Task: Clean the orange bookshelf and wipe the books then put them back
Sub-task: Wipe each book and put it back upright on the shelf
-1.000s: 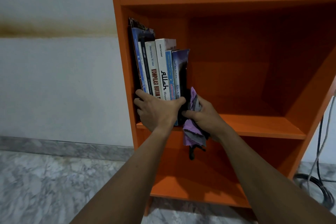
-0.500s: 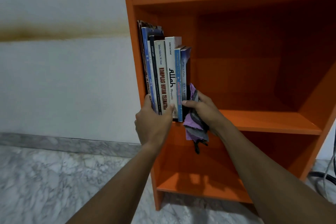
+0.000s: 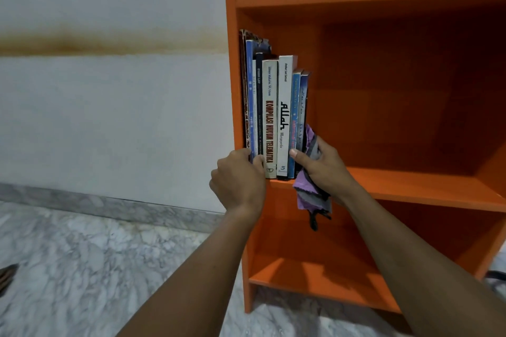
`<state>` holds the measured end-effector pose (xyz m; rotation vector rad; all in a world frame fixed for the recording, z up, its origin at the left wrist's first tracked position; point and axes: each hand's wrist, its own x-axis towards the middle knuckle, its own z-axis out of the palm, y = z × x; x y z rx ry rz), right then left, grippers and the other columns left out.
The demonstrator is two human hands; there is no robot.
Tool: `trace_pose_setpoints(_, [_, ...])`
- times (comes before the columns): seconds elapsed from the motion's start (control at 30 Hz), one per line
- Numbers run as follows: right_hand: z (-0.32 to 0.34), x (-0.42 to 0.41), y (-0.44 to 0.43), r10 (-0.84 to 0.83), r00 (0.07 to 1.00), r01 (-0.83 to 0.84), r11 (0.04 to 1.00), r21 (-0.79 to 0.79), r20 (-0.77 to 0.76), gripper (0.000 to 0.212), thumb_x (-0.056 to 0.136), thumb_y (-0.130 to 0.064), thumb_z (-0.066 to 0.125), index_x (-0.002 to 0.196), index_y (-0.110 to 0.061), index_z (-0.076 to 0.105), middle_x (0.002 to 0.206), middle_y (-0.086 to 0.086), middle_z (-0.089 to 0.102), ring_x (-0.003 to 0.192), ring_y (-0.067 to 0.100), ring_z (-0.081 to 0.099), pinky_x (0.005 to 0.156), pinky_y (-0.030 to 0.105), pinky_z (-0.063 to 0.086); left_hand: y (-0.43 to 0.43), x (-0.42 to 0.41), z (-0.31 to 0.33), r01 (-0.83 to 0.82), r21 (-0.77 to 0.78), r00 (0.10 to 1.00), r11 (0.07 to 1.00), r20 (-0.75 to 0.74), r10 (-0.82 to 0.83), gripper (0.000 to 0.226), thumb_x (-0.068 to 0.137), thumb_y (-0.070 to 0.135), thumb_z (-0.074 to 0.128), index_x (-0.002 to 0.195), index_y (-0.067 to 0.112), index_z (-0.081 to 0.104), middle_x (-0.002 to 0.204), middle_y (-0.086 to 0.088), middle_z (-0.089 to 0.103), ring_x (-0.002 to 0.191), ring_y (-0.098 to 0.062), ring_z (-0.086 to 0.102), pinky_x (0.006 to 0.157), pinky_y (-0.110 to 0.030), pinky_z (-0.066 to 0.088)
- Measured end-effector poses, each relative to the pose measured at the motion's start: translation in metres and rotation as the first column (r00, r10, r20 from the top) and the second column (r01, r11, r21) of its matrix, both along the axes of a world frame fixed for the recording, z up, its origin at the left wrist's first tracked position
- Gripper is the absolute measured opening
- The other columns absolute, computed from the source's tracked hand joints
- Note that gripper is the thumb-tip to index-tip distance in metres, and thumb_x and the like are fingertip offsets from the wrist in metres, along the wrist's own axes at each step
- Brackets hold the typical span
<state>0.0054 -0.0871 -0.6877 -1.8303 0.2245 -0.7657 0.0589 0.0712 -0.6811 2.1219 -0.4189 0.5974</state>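
left hand (image 3: 237, 178) fingers curled on books (image 3: 273, 117); right hand (image 3: 324, 169) fingers clamp cloth (image 3: 308, 191).

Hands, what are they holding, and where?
Right hand grips the purple cloth by its bunched middle; left hand pinches the leftmost books at their lower spines.

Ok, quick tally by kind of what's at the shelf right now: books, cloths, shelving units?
books: 8 spines I can tell apart, standing on one shelf
cloth: 1, purple and grey, held in the right hand
orange bookshelf: 1
Total: 10
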Motion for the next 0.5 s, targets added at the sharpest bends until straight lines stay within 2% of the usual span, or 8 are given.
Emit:
trace_pose_setpoints(0.1, [-0.001, 0.001, 0.002, -0.074, 0.997, 0.073, 0.995, -0.069, -0.009, 0.042, 0.098, -0.023, 0.067, 0.138, -0.019, 0.056, 0.129, -0.004, 0.068, 0.12, 0.015, 0.064, 0.108, 0.045, 0.05, 0.0, 0.003, 0.001, -0.024, 0.019, 1.0, 1.0, 0.003, 0.024, 0.03, 0.095, 0.042, 0.065, 0.115, 0.021, 0.075, 0.111, -0.003, 0.076, 0.094, -0.026, 0.073, 0.076, -0.035, 0.058])
trace_pose_setpoints(0.17, [-0.001, 0.002, 0.003, -0.101, 0.995, 0.1, 0.991, -0.091, -0.006, 0.042, 0.098, -0.024, 0.066, 0.138, -0.019, 0.056, 0.13, -0.005, 0.068, 0.121, 0.016, 0.064, 0.108, 0.048, 0.049, 0.001, 0.005, 0.0, -0.035, 0.051, 0.999, 0.998, 0.015, 0.034, 0.031, 0.094, 0.043, 0.066, 0.115, 0.022, 0.075, 0.11, -0.003, 0.077, 0.093, -0.026, 0.073, 0.076, -0.035, 0.058])
trace_pose_setpoints(0.3, [0.001, 0.003, 0.007, -0.109, 0.994, 0.106, 0.99, -0.089, -0.028, 0.043, 0.099, -0.024, 0.064, 0.141, -0.018, 0.053, 0.133, -0.004, 0.066, 0.124, 0.016, 0.061, 0.11, 0.045, 0.047, 0.007, 0.011, -0.005, -0.04, 0.047, 0.999, 0.998, 0.029, 0.039, 0.029, 0.093, 0.044, 0.067, 0.114, 0.024, 0.076, 0.109, 0.0, 0.077, 0.09, -0.023, 0.073, 0.072, -0.032, 0.057])
trace_pose_setpoints(0.43, [0.002, 0.003, 0.011, -0.141, 0.986, 0.133, 0.987, -0.095, -0.091, 0.041, 0.102, -0.027, 0.06, 0.14, -0.018, 0.048, 0.135, -0.003, 0.061, 0.125, 0.018, 0.057, 0.106, 0.037, 0.045, 0.011, 0.018, -0.009, -0.038, 0.036, 0.999, 0.999, 0.021, 0.037, 0.022, 0.092, 0.041, 0.069, 0.104, 0.025, 0.077, 0.102, 0.002, 0.078, 0.083, -0.019, 0.073, 0.062, -0.023, 0.046])
trace_pose_setpoints(0.5, [0.005, 0.002, 0.014, -0.158, 0.98, 0.144, 0.983, -0.117, -0.123, 0.045, 0.102, -0.032, 0.06, 0.141, -0.017, 0.045, 0.14, 0.001, 0.058, 0.129, 0.023, 0.054, 0.108, 0.04, 0.043, 0.016, 0.018, -0.008, -0.021, 0.067, 1.0, 0.998, -0.006, 0.021, 0.021, 0.091, 0.042, 0.07, 0.102, 0.024, 0.076, 0.103, 0.002, 0.078, 0.083, -0.018, 0.071, 0.059, -0.022, 0.043])
